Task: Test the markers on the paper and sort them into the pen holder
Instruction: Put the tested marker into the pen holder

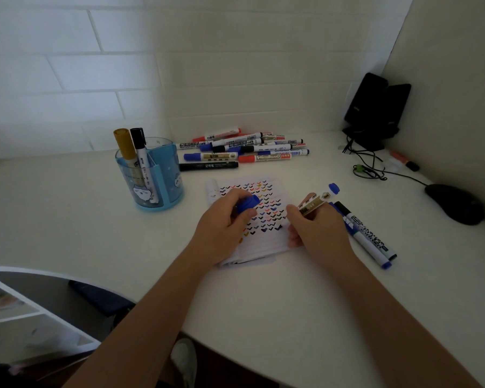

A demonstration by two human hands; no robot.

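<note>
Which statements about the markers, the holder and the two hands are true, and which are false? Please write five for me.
1. The pen holder contains two markers. True.
2. The left hand is empty. False: it holds a blue cap.
3. The right hand holds a gold-labelled marker at the paper. True.
4. The paper is blank. False: coloured check marks cover it.
5. The mouse lies left of the pen holder. False: it lies far to the right.
</note>
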